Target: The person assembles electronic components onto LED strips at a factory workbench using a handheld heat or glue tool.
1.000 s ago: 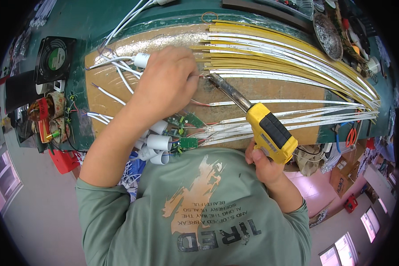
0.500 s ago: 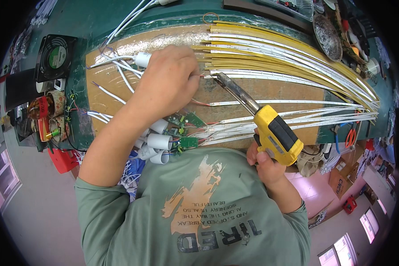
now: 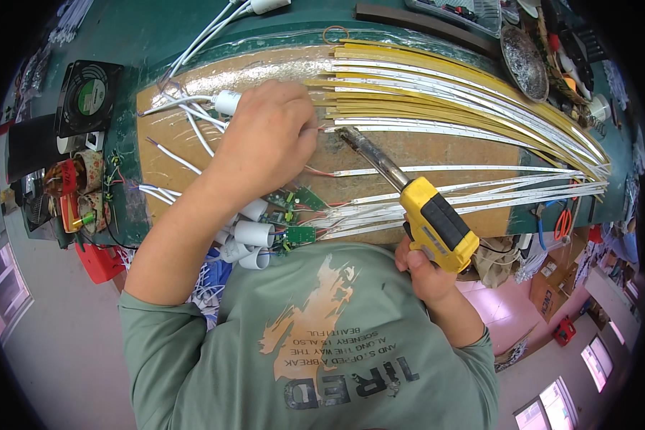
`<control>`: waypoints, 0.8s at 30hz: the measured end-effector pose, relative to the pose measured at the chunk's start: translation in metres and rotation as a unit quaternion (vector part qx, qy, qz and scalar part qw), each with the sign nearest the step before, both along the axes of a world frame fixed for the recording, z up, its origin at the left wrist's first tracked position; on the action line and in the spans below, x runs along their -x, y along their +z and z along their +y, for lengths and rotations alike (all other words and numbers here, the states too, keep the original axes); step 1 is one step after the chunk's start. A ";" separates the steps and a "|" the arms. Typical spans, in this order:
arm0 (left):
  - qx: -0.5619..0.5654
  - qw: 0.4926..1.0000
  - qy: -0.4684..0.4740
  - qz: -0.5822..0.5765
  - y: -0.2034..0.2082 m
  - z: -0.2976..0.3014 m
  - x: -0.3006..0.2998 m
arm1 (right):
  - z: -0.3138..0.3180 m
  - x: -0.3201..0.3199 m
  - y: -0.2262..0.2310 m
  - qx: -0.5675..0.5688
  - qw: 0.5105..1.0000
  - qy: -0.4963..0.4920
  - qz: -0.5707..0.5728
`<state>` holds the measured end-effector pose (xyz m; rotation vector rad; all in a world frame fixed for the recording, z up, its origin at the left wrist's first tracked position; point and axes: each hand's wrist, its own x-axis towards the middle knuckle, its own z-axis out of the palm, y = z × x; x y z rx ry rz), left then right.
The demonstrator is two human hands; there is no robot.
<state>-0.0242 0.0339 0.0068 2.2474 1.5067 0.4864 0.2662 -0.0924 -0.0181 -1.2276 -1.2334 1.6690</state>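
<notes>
Right hand [image 3: 424, 269] wrapped round the handle of the yellow-and-black soldering gun [image 3: 444, 223], barrel angled up-left. Tip at or just beside the left end of the lowest white strip [image 3: 394, 127] in the upper bundle [image 3: 408, 86]; contact unclear. Left hand [image 3: 272, 129] curled, fingertips left of the tip, near that same end; can't tell what's pinched, hand hides it. White connector [image 3: 228, 102] just beside it.

Edges: gun's heel and right hand sit past the brown board's [image 3: 437, 152] near edge, close to the shirt [image 3: 315, 322]. Bare board between upper bundle and lower strips [image 3: 552, 186], barrel crossing it. Tighter by left forearm: white cylinders [image 3: 254, 233], green circuit board [image 3: 301, 234].
</notes>
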 end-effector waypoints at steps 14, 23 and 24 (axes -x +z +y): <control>-0.002 0.999 -0.006 -0.042 -0.001 0.001 0.004 | 0.000 0.001 -0.003 -0.040 0.998 0.007 -0.042; -0.075 0.995 -0.060 -0.003 -0.004 -0.001 0.007 | -0.002 -0.001 -0.002 -0.028 0.999 0.011 -0.032; -0.090 0.993 -0.072 0.004 -0.006 -0.002 0.006 | -0.002 -0.001 -0.003 -0.028 0.999 0.010 -0.032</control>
